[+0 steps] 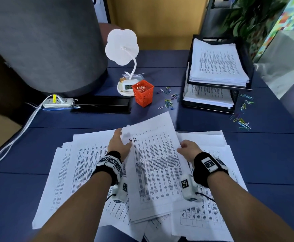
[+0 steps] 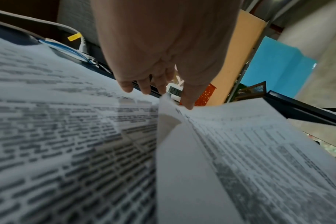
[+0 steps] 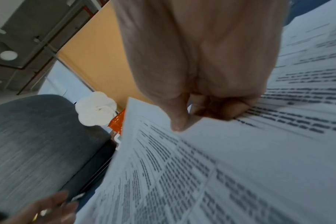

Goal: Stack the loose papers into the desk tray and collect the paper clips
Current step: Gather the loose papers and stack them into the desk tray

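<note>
Head view alone shows paper clips beside desk tray

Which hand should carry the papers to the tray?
Probably the right hand. It already pinches the sheaf at its right edge, and the tray stands on the right. The left hand only rests its straight fingers at the sheaf's left edge.

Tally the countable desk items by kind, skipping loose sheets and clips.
Desk tray tiers: 2
Orange pen cup: 1
Flower lamp: 1
Small clock: 1
Power strip: 1
Hands on papers, left hand, right hand: 2
Total: 8
</note>
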Demonstrator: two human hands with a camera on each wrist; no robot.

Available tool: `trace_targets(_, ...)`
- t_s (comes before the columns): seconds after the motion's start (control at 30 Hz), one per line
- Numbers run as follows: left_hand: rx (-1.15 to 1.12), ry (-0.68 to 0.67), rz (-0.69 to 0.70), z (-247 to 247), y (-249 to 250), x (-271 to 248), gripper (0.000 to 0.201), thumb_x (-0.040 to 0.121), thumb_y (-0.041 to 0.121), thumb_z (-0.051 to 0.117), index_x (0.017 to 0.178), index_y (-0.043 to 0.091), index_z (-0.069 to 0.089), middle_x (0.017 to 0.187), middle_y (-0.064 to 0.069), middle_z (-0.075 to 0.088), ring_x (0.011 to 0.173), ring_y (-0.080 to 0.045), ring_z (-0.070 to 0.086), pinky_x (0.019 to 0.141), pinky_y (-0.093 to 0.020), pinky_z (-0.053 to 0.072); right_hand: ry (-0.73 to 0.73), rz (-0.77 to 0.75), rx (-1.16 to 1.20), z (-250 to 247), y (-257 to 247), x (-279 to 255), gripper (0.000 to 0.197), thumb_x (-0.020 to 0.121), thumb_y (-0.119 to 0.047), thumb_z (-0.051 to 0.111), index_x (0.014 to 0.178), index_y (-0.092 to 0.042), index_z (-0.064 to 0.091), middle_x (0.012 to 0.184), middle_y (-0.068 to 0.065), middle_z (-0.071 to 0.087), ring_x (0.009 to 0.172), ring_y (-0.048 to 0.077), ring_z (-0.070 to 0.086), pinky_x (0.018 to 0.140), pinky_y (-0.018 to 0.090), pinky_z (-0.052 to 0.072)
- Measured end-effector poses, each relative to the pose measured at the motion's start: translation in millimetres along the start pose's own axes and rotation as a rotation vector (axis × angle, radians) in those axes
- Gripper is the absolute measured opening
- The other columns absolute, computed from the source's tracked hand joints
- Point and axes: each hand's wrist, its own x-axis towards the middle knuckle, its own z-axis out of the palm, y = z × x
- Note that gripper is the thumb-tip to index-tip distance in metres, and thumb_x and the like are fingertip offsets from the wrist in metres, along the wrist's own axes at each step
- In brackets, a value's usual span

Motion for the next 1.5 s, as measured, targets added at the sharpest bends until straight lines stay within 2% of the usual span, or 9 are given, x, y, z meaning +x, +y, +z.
trace_targets(0.17, -0.199, 0.008, -0.031, 3.3, 2.9, -7.8, 0.079, 0.087, 0.028, 0.065, 0.148, 0.012, 0.017, 0.148, -0.01, 0.036, 0.131, -0.031, 0.042, 0.104, -0.04, 0.038, 0.06, 0.065, 0.333, -5.3, 7.0, -1.0, 0.01, 0.093, -0.009, 0.052, 0.101, -0.011, 0.057, 0.104, 0.012, 0.063, 0.096, 0.03, 0.06, 0.091, 0.041, 0.05)
trace_targets(0.3, -0.35, -0.013, -0.021, 11.0, 11.3, -5.9, 0.047, 0.09, 0.03, 0.061, 0.13, 0.01, 0.045, 0.118, -0.009, 0.061, 0.106, -0.027, 0.059, 0.091, -0.038, 0.049, 0.054, 0.08, 0.522, -6.1, 5.3, -1.5, 0.012, 0.096, -0.008, 0.05, 0.106, -0.01, 0.057, 0.113, 0.015, 0.063, 0.106, 0.031, 0.06, 0.1, 0.045, 0.046)
trace_targets(0.47, -0.271, 0.0, 0.116, 8.3, 34.1, 3.5, 0.026, 0.092, 0.024, 0.056, 0.078, 0.006, 0.043, 0.073, -0.01, 0.043, 0.07, -0.02, 0.042, 0.065, -0.032, 0.035, 0.179, -0.013, 0.679, -12.3, -14.6, -2.3, 0.011, 0.098, -0.006, 0.044, 0.104, -0.009, 0.053, 0.093, 0.006, 0.058, 0.078, 0.015, 0.052, 0.066, 0.023, 0.042)
trace_targets(0.63, -0.473, 0.108, 0.295, -12.8, 78.5, 1.6, 0.012, 0.095, 0.016, 0.055, 0.104, 0.01, 0.059, 0.092, 0.003, 0.062, 0.085, -0.009, 0.058, 0.079, -0.023, 0.048, 0.339, -0.234, 0.678, -24.5, -47.0, -11.9, 0.011, 0.097, -0.002, 0.043, 0.095, -0.011, 0.048, 0.09, 0.003, 0.055, 0.077, 0.011, 0.05, 0.072, 0.02, 0.043)
trace_targets(0.87, -0.669, 0.244, 0.468, -30.8, 116.5, -6.8, 0.013, 0.095, 0.011, 0.054, 0.084, 0.016, 0.049, 0.077, 0.009, 0.055, 0.065, 0.009, 0.051, 0.07, -0.017, 0.045, 0.414, -0.499, 0.712, -38.5, -86.1, -34.0, 0.021, 0.095, 0.001, 0.045, 0.096, -0.02, 0.048, 0.092, -0.006, 0.06, 0.081, 0.003, 0.056, 0.079, 0.015, 0.047)
trace_targets(1.0, -0.699, 0.192, 0.403, -19.7, 104.6, -5.1, 0.025, 0.092, 0.007, 0.057, 0.114, 0.008, 0.046, 0.094, 0.01, 0.061, 0.079, 0.007, 0.058, 0.073, -0.012, 0.047, 0.322, -0.471, 0.702, -33.1, -82.2, -37.6, 0.033, 0.088, 0.014, 0.042, 0.107, -0.012, 0.048, 0.099, -0.003, 0.064, 0.081, 0.006, 0.059, 0.073, 0.013, 0.049)
trace_targets(1.3, -0.752, 0.103, 0.208, -6.6, 100.3, 1.8, 0.019, 0.09, 0.008, 0.061, 0.108, 0.002, 0.059, 0.084, 0.007, 0.062, 0.076, 0.003, 0.058, 0.068, -0.007, 0.047, 0.233, -0.275, 0.52, -20.1, -50.7, -18.5, 0.02, 0.09, 0.004, 0.043, 0.103, -0.011, 0.048, 0.093, 0.019, 0.058, 0.075, 0.018, 0.05, 0.065, 0.03, 0.046)
trace_targets(1.4, -0.765, 0.061, 0.205, -11.8, 108.4, 9.5, 0.005, 0.09, 0.006, 0.06, 0.09, 0.01, 0.06, 0.083, 0.004, 0.064, 0.077, -0.003, 0.06, 0.074, -0.017, 0.048, 0.234, -0.235, 0.529, -16.6, -35.3, -11.9, 0.01, 0.093, -0.006, 0.052, 0.102, -0.01, 0.056, 0.101, 0.015, 0.066, 0.085, 0.02, 0.058, 0.08, 0.035, 0.05)
trace_targets(1.5, -0.719, 0.011, 0.219, -14.0, 115.0, 19.9, 0.013, 0.09, 0.004, 0.06, 0.101, 0.012, 0.06, 0.097, -0.006, 0.067, 0.089, -0.015, 0.063, 0.085, -0.029, 0.051, 0.272, -0.22, 0.529, -19.2, -25.6, -9.3, 0.015, 0.094, -0.017, 0.055, 0.094, -0.003, 0.056, 0.089, 0.014, 0.064, 0.079, 0.02, 0.055, 0.076, 0.038, 0.05)
